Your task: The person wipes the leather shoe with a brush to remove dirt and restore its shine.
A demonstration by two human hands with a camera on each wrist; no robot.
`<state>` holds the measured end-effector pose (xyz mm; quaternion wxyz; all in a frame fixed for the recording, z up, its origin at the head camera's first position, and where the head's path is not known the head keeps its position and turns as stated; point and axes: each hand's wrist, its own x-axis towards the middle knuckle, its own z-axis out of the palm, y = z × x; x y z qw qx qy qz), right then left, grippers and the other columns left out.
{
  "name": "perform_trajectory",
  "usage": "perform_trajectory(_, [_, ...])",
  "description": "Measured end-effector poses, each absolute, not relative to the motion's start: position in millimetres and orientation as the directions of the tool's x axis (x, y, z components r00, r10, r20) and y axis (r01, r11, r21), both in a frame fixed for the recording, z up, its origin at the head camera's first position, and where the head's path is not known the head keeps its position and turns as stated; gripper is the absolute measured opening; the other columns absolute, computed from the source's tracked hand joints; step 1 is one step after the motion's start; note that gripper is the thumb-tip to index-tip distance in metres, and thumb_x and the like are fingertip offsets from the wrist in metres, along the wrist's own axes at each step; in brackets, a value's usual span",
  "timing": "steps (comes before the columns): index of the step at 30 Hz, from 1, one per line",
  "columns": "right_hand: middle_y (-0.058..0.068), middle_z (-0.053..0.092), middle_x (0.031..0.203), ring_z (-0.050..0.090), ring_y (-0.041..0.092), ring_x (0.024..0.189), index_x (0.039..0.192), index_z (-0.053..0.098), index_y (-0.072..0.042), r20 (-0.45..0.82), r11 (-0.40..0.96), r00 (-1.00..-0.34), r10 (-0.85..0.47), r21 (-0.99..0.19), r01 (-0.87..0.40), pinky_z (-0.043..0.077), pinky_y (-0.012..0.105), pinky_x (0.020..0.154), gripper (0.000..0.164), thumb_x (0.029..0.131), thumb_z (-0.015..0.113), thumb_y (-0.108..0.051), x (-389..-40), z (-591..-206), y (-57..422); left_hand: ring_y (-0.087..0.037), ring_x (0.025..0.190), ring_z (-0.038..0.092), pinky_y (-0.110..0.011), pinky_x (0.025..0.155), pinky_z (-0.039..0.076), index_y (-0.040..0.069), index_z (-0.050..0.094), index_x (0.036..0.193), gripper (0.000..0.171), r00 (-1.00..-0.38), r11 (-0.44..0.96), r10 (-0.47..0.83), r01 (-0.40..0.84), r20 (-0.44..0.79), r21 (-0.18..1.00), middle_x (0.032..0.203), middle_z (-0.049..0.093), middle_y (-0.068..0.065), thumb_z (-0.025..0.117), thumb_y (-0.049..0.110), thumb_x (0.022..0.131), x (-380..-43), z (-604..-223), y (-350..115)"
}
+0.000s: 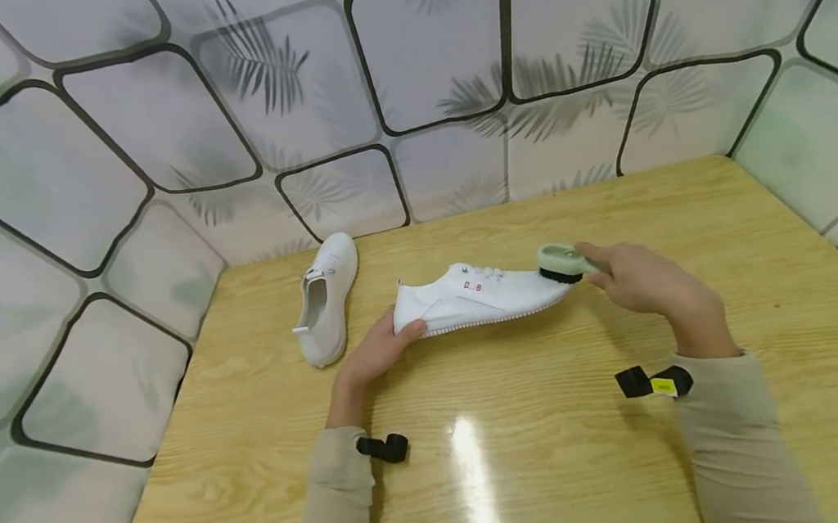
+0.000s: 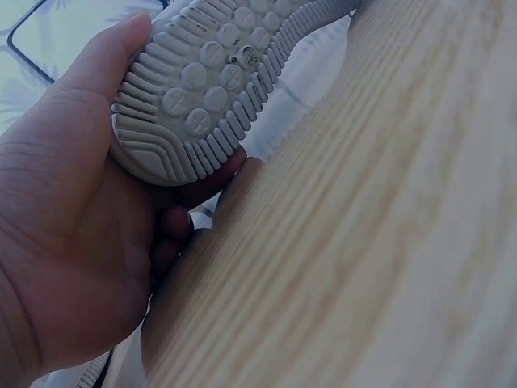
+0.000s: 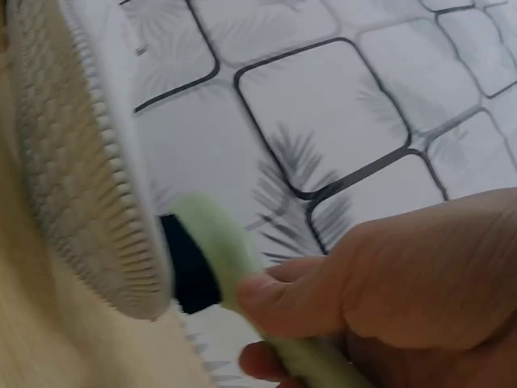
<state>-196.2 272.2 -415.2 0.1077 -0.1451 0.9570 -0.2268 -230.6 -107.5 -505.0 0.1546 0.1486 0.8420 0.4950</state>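
My left hand (image 1: 378, 351) grips a white shoe (image 1: 459, 303) by its heel, the thumb along the sole's edge and the fingers behind. In the left wrist view the ridged, studded sole (image 2: 210, 77) faces the camera. The shoe points right, its side with red letters turned toward me. My right hand (image 1: 642, 277) holds a pale green brush (image 1: 562, 260) by the handle. Its dark bristles (image 3: 192, 265) meet the shoe's toe in the right wrist view, where the thumb lies along the handle.
A second white shoe (image 1: 326, 302) stands on the wooden table (image 1: 552, 448) to the left, its opening upward. Patterned panels (image 1: 433, 63) with leaf prints rise behind the table and at both sides. Black wrist cameras (image 1: 385, 447) are strapped over the sleeves.
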Motion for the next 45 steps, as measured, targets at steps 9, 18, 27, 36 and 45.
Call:
perform_trajectory(9, [0.032,0.059,0.108,0.058,0.034,0.083,0.154,0.032,-0.001,-0.087,0.801,-0.903,-0.420,-0.504,-0.323,0.046,0.051,0.084,0.055,0.103,0.050,-0.014,-198.7,-416.8,262.5,-0.028,0.137,0.039,-0.046,0.117,0.027,0.003,0.030,0.153,0.065,-0.902,0.462,0.406,0.067,-0.144,0.884,0.150,0.043,-0.018,0.057,0.033,0.102,-231.0,-502.4,-106.7])
perform_trajectory(18, [0.007,0.049,0.070,0.036,0.014,0.052,0.155,0.025,0.001,-0.126,0.857,-0.933,-0.336,-0.453,-0.247,0.037,0.034,0.058,0.058,0.104,0.048,-0.014,-205.4,-421.2,271.4,-0.031,0.137,0.039,-0.047,0.116,0.028,-0.001,0.026,0.154,0.065,-0.898,0.489,0.408,0.061,-0.167,0.870,0.151,0.040,-0.022,0.055,0.028,0.103,-235.6,-503.5,-110.0])
perform_trajectory(27, [0.036,0.055,0.130,0.059,0.036,0.094,0.155,0.028,-0.002,-0.142,0.819,-0.916,-0.376,-0.512,-0.258,0.045,0.054,0.088,0.056,0.104,0.050,-0.012,-197.0,-418.5,282.1,-0.028,0.132,0.044,-0.046,0.115,0.030,0.004,0.034,0.150,0.064,-0.904,0.450,0.405,0.069,-0.135,0.890,0.147,0.046,-0.017,0.059,0.035,0.100,-230.9,-503.3,-108.1])
perform_trajectory(36, [0.034,0.058,0.114,0.058,0.039,0.093,0.154,0.029,-0.003,-0.090,0.863,-0.926,-0.368,-0.405,-0.304,0.047,0.055,0.081,0.056,0.104,0.050,-0.017,-209.0,-425.9,261.1,-0.027,0.133,0.043,-0.046,0.115,0.029,0.004,0.032,0.151,0.066,-0.906,0.428,0.404,0.066,-0.126,0.902,0.148,0.045,-0.017,0.059,0.035,0.100,-230.7,-506.0,-109.9])
perform_trajectory(45, [0.010,0.054,0.075,0.040,0.017,0.053,0.155,0.026,-0.002,-0.140,0.845,-0.916,-0.375,-0.459,-0.275,0.042,0.040,0.068,0.057,0.103,0.048,-0.011,-201.2,-417.4,271.4,-0.028,0.133,0.043,-0.047,0.115,0.030,0.002,0.032,0.151,0.068,-0.902,0.437,0.413,0.080,-0.122,0.896,0.148,0.045,-0.017,0.060,0.038,0.099,-232.1,-504.1,-108.8])
